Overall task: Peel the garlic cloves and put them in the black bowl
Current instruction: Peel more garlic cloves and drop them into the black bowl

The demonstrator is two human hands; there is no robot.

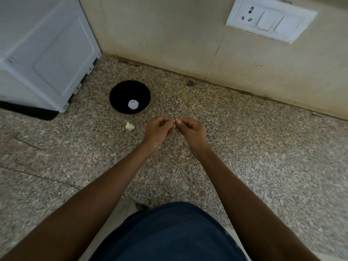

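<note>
My left hand [159,129] and my right hand [190,129] meet above the speckled granite counter, fingers curled, pinching a small garlic clove [176,121] between their fingertips; only a pale sliver of it shows. The black bowl [120,95] stands on the counter to the upper left of my hands, with one pale peeled clove [133,104] inside. An unpeeled garlic clove [129,126] lies on the counter just below the bowl, left of my left hand.
A white appliance [43,51] stands on the counter at the far left, close to the bowl. The tiled wall [169,34] runs along the back, with a white switch and socket plate [271,19] at the upper right.
</note>
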